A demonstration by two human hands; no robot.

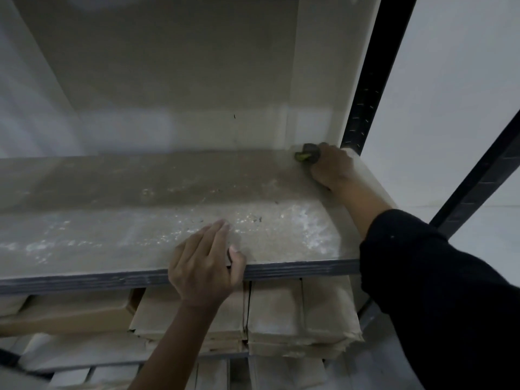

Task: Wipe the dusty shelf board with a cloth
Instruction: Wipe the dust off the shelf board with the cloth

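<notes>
The right hand has its grip closed round a cloth at the far right corner of the shelf board (dusty, white-flecked), while the left hand rests flat-fingered, holding nothing, on its front edge.

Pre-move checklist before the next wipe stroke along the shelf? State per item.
1. Cloth gripped by right hand: ok.
2. Cloth on the shelf board, at its far right corner: ok.
3. Left hand braced, fingers flat on the board, thumb at the front edge: ok.
4. Stroke path clear: not ok, left hand rests on the near strip.
5. Dust remaining: not ok, white patches near the front.
6. Cloth cleanliness: cannot tell, mostly hidden.
</notes>
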